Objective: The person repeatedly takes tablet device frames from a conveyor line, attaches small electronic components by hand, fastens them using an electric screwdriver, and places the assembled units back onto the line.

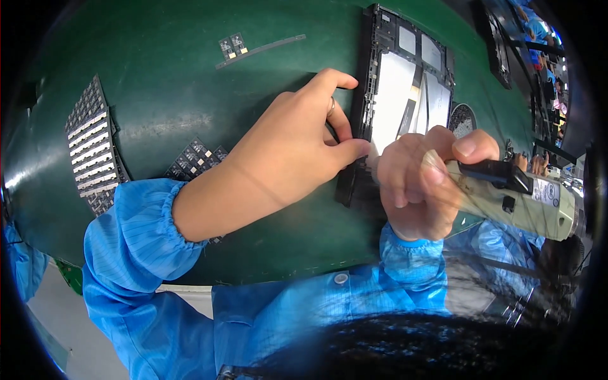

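Observation:
An opened flat black electronic device (396, 85), tablet-like, lies on the green bench with silver-white panels and dark strips showing inside. My left hand (297, 136) is at its left edge. The thumb and a bent finger come together on the frame, and the index finger reaches farther up the same side. Whether a small part sits between those fingertips is hidden. My right hand (415, 187), slightly blurred, is wrapped round a cream electric screwdriver (538, 206) with a black lever, over the device's near right corner. The screwdriver's tip cannot be seen.
On the green bench (158, 126), stacked sheets of small black-and-white parts (92, 149) lie left. More such parts (190, 161) sit under my left forearm. A strip with two pieces (237, 50) lies beyond. A round dish of small bits (462, 119) stands right of the device.

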The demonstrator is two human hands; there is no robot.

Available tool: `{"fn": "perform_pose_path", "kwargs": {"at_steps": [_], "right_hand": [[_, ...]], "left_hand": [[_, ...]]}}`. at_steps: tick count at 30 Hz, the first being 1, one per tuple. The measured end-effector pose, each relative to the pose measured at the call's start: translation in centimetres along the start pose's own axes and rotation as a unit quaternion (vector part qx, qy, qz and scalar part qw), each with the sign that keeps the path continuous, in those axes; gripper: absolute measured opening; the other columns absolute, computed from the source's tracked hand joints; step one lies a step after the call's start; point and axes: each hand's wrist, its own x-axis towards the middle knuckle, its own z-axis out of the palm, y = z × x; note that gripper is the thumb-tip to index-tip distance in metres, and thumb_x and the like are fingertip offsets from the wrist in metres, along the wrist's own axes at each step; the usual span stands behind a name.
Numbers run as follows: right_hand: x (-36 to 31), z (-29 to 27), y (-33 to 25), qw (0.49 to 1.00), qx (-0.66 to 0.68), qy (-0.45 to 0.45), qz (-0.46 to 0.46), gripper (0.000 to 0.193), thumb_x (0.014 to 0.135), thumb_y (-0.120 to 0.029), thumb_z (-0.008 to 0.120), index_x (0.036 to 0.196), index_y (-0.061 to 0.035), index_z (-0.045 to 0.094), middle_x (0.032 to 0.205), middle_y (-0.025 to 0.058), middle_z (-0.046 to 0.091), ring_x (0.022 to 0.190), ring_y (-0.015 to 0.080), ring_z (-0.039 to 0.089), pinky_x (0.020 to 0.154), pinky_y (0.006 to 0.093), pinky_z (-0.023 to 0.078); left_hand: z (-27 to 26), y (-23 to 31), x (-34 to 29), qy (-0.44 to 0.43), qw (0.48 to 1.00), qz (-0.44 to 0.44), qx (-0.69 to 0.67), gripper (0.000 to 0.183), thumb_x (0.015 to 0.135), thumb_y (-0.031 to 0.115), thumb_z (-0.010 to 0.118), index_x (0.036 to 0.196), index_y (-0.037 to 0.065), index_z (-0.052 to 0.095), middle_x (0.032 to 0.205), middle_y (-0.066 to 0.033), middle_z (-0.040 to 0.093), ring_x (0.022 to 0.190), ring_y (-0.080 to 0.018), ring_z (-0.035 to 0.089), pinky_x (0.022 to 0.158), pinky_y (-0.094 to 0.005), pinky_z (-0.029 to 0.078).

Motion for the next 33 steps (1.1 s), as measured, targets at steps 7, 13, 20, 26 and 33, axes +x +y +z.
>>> {"fn": "perform_pose_path", "kwargs": {"at_steps": [7,13,20,26,33], "right_hand": [[-0.3,0.0,0.1,1.000,-0.011,0.010,-0.004,0.031,0.091,-0.001,0.051,0.114,-0.0191,0.041,0.068,0.0024,0.043,0.042,0.0133,0.039,0.040,0.0269,0.034],[-0.1,0.2,0.2,1.000,-0.016,0.018,0.005,0.027,0.090,-0.002,0.052,0.109,-0.0179,0.040,0.068,0.0028,0.042,0.042,0.0133,0.039,0.040,0.0276,0.033],[0.9,0.5,0.6,0.998,-0.064,0.010,-0.006,0.027,0.088,-0.001,0.054,0.102,-0.0155,0.037,0.066,0.0033,0.039,0.042,0.0125,0.038,0.040,0.0282,0.031],[-0.4,0.0,1.5,0.995,-0.093,-0.013,-0.036,0.029,0.085,0.008,0.058,0.100,-0.0084,0.040,0.069,0.0063,0.047,0.049,0.0111,0.042,0.043,0.0269,0.036],[-0.5,0.4,-0.5,0.996,-0.072,-0.046,-0.041,0.025,0.085,0.007,0.061,0.100,-0.0074,0.047,0.079,0.0085,0.057,0.062,0.0126,0.052,0.053,0.0261,0.044]], "left_hand": [[0.0,0.0,-0.3,0.000,1.000,0.001,0.003,0.056,0.084,0.002,0.067,0.133,-0.001,0.040,0.089,-0.0070,0.060,0.071,-0.0078,0.059,0.057,-0.0217,0.044],[-0.2,-0.2,-0.2,0.000,1.000,0.004,0.010,0.055,0.084,0.003,0.066,0.133,-0.001,0.040,0.089,-0.0077,0.060,0.071,-0.0083,0.060,0.059,-0.0227,0.045],[-0.3,0.4,-0.1,-0.006,1.000,0.000,0.026,0.057,0.084,0.002,0.066,0.134,0.000,0.039,0.092,-0.0086,0.060,0.074,-0.0115,0.061,0.062,-0.0237,0.047],[-0.2,2.0,-2.9,0.016,0.977,0.143,0.160,0.063,0.077,0.010,0.072,0.131,0.001,0.041,0.122,-0.0190,0.046,0.106,-0.0354,0.053,0.089,-0.0383,0.046],[1.9,3.1,-3.7,-0.024,0.909,0.232,0.346,0.086,0.070,0.032,0.081,0.136,0.000,0.036,0.137,-0.0198,0.037,0.123,-0.0423,0.039,0.103,-0.0471,0.037]]}}
